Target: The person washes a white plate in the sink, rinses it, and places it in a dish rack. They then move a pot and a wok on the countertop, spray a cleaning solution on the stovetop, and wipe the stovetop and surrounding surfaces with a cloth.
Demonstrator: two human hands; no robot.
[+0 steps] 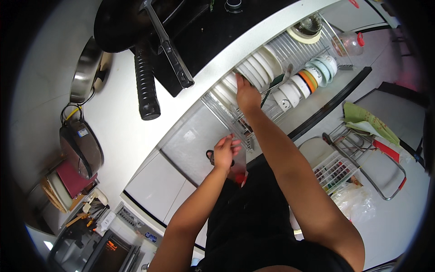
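My right hand (248, 94) reaches into a pulled-out wire dish drawer (217, 114). Its fingertips touch the white plates (254, 70) standing on edge there; whether they grip one is hidden. Below and to the left, my left hand (225, 151) hovers over the floor beside the drawer, fingers loosely curled and holding nothing. White bowls (287, 95), one with an orange band (307, 81), lie tipped in a row on the drawer's outer side. Light blue bowls (321, 69) follow at its far end. A glass bowl (308, 25) rests on a cream dish (302, 36).
Above the drawer runs a white countertop (115, 102) with a wok (115, 27), whose black handle (146, 85) overhangs the counter, and a metal-and-black utensil (173, 57). A steel pan (81, 73) leans at the wall. A folding trolley (367, 163) and plastic bag (353, 200) lie right.
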